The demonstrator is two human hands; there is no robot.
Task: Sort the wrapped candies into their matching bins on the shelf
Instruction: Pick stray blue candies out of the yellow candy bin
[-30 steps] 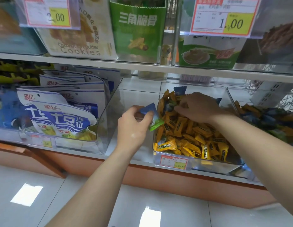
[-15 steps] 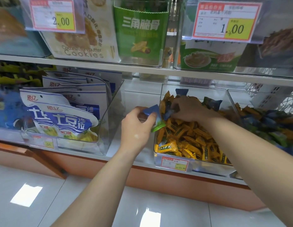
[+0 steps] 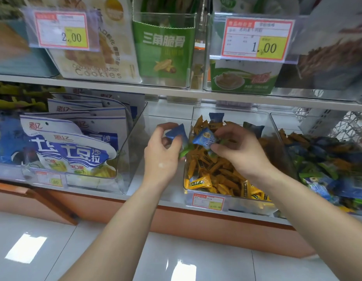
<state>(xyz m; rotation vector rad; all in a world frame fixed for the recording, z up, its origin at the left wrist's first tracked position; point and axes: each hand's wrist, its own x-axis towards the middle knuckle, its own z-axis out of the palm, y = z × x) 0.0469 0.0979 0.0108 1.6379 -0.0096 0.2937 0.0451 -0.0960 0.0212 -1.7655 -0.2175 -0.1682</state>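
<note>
A clear bin on the lower shelf is heaped with yellow wrapped candies, with a few blue ones mixed in near the back. My left hand hovers just left of this bin, shut on a blue-and-green wrapped candy. My right hand is over the yellow pile and pinches another blue wrapped candy lifted off it. To the right, a second bin holds mixed blue, green and orange candies.
A clear bin of blue-and-white snack bags stands on the left. An open shelf gap lies between it and the yellow candy bin. Above, the upper shelf carries cookie and green snack packs with price tags. A tiled floor is below.
My right hand has drawn back out of the yellow pile, now holding a blue candy up. My left hand stayed beside the bin with its candy. The camera moved closer.
</note>
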